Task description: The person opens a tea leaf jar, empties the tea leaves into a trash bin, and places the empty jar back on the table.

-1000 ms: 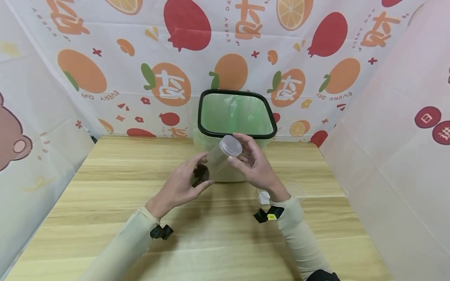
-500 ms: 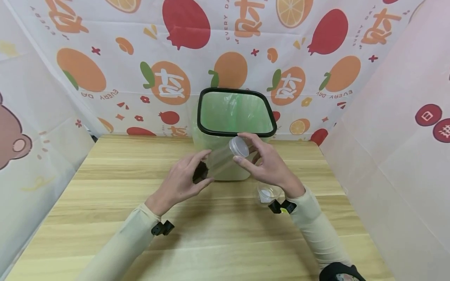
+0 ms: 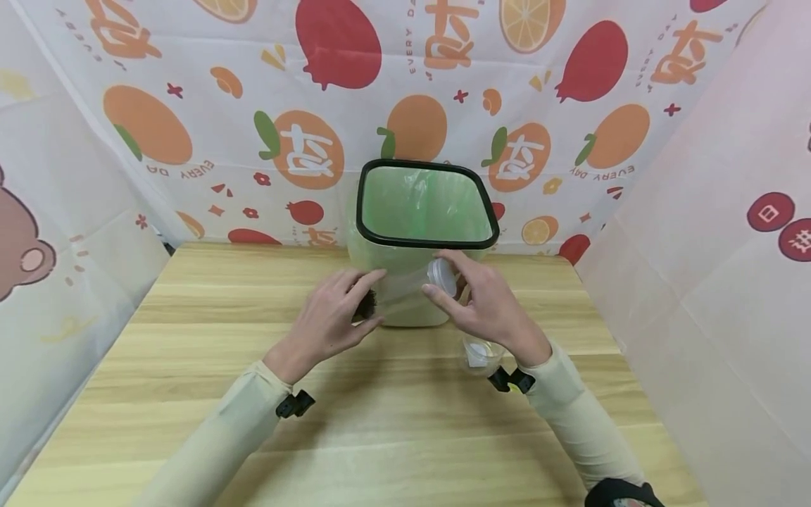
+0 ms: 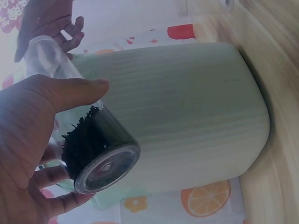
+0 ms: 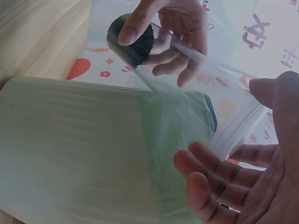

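Note:
A clear plastic jar point(image 3: 405, 287) with dark loose shreds, like tea leaves, gathered at its base is held tilted in front of the bin. My left hand point(image 3: 326, 313) grips it round the base; in the left wrist view the thumb lies along the wall and the dark shreds point(image 4: 88, 137) show through the plastic. At the other end sits a translucent screw lid point(image 3: 441, 277). My right hand point(image 3: 488, 303) holds this lid between thumb and fingers, as the right wrist view shows from below point(image 5: 238, 126).
Behind the jar stands a pale green bin point(image 3: 412, 310) with a black rim and a green liner bag point(image 3: 421, 204). A round clear container point(image 3: 483, 355) with a white patch lies on the wooden table point(image 3: 380, 436) below my right wrist. Printed cloth point(image 3: 241, 141) walls in the table.
My right hand has shifted right and slightly down with the lid end, so the jar lies closer to level. The left hand stays almost in place. The round container has come more into view.

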Motion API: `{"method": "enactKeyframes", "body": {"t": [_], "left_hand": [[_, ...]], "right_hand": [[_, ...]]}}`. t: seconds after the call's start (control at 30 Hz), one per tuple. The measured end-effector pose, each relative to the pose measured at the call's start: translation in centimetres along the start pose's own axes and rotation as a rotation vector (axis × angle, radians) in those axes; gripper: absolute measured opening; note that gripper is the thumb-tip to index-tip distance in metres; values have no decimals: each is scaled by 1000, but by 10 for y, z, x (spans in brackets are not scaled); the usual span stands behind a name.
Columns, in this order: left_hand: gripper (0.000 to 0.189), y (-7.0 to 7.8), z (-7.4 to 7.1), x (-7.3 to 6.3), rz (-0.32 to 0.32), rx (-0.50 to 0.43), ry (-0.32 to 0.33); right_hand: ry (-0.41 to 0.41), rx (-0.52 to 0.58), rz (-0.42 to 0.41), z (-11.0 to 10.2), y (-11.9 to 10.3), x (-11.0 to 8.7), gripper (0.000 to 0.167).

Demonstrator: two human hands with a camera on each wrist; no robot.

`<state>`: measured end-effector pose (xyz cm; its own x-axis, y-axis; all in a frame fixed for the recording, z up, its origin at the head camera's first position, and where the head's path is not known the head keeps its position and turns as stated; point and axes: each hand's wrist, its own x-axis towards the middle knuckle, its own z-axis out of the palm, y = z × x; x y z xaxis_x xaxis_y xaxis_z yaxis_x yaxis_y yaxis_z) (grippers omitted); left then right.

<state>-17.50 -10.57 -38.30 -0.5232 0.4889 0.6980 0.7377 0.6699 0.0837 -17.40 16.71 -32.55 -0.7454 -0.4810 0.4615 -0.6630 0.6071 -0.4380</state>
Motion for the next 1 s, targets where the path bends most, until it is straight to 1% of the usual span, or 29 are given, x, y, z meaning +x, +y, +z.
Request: {"method": "enactKeyframes", "body": {"t": [0.13,0.3,0.47,0.63,0.83,1.0], "left_hand": [[74,-2,0,4,20,19,-7],[74,-1,-2,6,37,49,-36],[75,1,-1,6,29,66,-57],[74,3,0,7,12,88,-67],[79,5,2,9,-5,67,-78],[77,5,3,9,20,64,-76]], "right_hand": [[28,2,2,1,0,-2,47],[68,-10,10,3,0,-4,43],[99,9,15,7,-1,-5,38],[119,44,13,9,-4,-6,38],[142,52,-8,10,-5,-5,38],[136,76,-34,12,-2,-6,39]]}}
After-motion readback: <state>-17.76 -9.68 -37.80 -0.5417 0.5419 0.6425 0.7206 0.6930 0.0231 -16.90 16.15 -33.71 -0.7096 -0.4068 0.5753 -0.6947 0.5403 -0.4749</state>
